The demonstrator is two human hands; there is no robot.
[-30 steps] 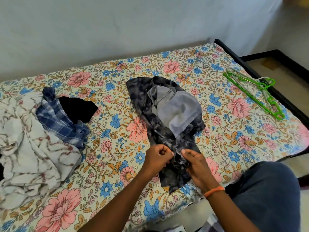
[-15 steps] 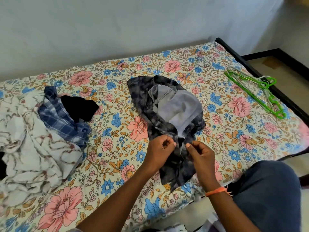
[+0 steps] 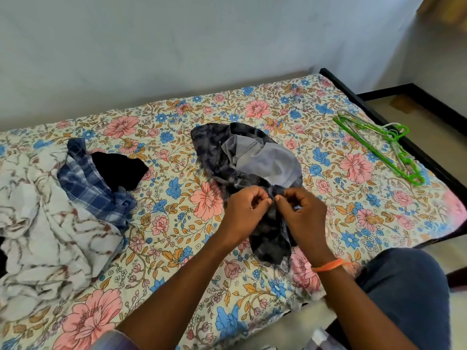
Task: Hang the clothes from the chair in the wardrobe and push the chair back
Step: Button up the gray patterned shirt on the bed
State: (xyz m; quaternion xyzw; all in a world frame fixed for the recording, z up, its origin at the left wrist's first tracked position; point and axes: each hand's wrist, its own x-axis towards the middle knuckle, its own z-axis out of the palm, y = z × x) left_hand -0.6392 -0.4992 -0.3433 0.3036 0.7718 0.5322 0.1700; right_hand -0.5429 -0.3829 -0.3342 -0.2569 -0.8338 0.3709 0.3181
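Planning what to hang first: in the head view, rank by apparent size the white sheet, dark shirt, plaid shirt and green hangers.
1. White sheet, nearest the camera, so flattered.
2. Dark shirt.
3. Plaid shirt and green hangers: too alike to rank.

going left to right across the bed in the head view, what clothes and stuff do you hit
white patterned cloth → blue plaid shirt → black garment → dark mottled shirt, pinched by the left hand and right hand → green hangers

floral bedsheet (image 3: 177,261) over bed; black bed frame (image 3: 427,157) at right; pale wall (image 3: 177,51) behind.
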